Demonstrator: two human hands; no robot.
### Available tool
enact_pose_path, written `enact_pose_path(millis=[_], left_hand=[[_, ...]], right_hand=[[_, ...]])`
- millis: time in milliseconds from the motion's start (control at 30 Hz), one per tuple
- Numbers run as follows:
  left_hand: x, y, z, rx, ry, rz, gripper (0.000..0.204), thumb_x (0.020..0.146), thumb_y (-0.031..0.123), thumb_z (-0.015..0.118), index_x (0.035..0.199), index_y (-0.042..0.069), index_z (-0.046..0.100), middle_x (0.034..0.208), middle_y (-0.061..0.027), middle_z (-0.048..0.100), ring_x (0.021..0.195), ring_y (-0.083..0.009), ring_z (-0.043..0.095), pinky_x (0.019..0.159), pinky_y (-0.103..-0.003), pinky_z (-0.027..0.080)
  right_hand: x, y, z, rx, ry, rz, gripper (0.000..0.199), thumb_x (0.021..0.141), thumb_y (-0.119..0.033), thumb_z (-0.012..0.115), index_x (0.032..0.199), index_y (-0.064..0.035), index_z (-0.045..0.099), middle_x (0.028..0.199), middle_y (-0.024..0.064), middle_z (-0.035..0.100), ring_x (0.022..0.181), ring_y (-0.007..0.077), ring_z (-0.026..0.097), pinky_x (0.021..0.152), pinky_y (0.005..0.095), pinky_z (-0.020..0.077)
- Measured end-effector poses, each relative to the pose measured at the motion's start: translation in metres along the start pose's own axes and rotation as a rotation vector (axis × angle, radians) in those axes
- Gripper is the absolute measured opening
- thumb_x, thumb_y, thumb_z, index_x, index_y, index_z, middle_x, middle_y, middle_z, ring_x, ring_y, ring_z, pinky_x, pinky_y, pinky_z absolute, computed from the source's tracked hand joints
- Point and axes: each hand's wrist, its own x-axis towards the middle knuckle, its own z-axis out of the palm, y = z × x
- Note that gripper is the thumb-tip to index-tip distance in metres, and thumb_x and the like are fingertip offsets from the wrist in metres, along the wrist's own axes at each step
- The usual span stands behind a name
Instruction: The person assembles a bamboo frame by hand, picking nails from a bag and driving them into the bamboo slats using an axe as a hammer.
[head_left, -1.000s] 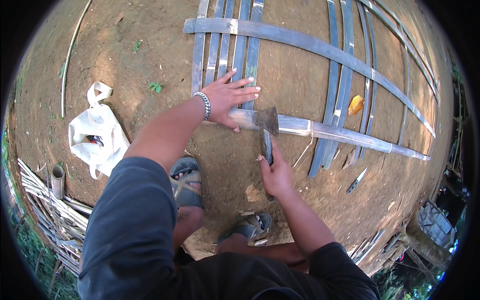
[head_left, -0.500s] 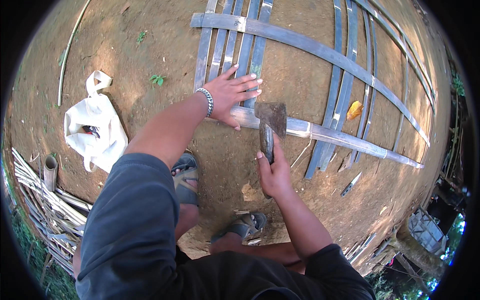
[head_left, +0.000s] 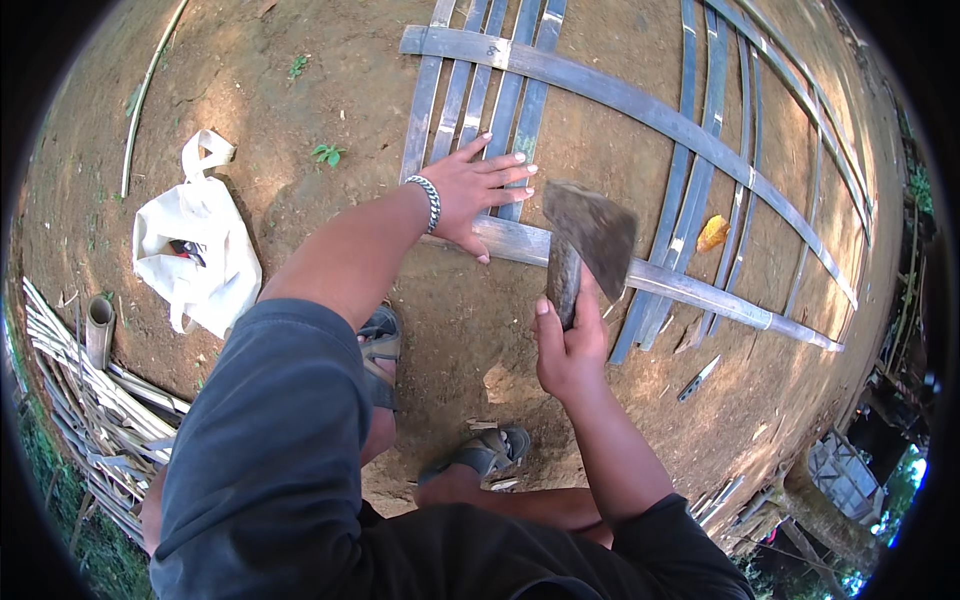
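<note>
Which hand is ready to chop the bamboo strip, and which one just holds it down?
The right hand is better placed: it grips the cleaver above the bamboo strip. The left hand lies flat, pinning the strip.

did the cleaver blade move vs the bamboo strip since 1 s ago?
Yes. The cleaver blade, gripped in the right hand, was edge-down on the bamboo strip; it now sits raised and tilted above it.

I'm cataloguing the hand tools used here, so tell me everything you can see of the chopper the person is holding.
The chopper has a broad, flat, dark grey blade, dull and stained, looking like worn metal, wider toward its far end. Its short, round, dark handle looks like wood. The right hand grips the handle from below, thumb along it. The blade is raised and tilted above the pale bamboo strip that the left hand presses to the ground; whether it touches the strip cannot be told.
</note>
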Motion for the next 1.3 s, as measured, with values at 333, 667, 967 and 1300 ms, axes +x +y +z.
enact_pose_path(millis=[333,667,967,1300], left_hand=[[0.001,-0.001,0.002,0.004,0.005,-0.002,0.118,0.069,0.083,0.075,0.162,0.02,0.04,0.176,-0.0041,0.021,0.163,-0.0206,0.017,0.132,-0.058,0.002],[0.003,0.001,-0.002,-0.02,-0.006,0.005,0.116,0.07,0.081,0.076,0.162,0.021,0.04,0.175,-0.0037,0.022,0.162,-0.0211,0.018,0.132,-0.058,0.003],[0.007,-0.002,-0.003,-0.019,0.009,0.008,0.118,0.068,0.083,0.075,0.163,0.022,0.039,0.176,-0.0033,0.022,0.163,-0.0209,0.018,0.132,-0.058,0.003],[0.007,0.002,-0.006,-0.017,-0.028,0.004,0.119,0.071,0.086,0.071,0.165,0.022,0.035,0.176,-0.0016,0.021,0.163,-0.0189,0.015,0.132,-0.057,0.002]], right_hand=[[-0.006,0.002,0.007,-0.02,0.068,-0.174,0.044,0.099,-0.016,0.066,0.139,0.0001,0.058,0.107,0.027,0.069,0.094,0.0447,0.069,0.083,0.0479,0.0548],[0.001,0.032,0.025,-0.016,0.02,-0.058,0.058,0.1,-0.015,0.065,0.151,0.0031,0.046,0.115,0.0298,0.069,0.106,0.047,0.07,0.09,0.0476,0.0555],[0.009,0.037,0.026,-0.124,-0.149,0.122,0.056,0.099,-0.013,0.066,0.15,0.0042,0.047,0.117,0.0304,0.069,0.107,0.0479,0.071,0.093,0.0475,0.0557],[-0.013,0.067,0.036,-0.058,-0.02,-0.035,0.056,0.103,-0.015,0.063,0.152,0.004,0.044,0.109,0.0167,0.069,0.097,0.0275,0.068,0.086,0.04,0.0555]])
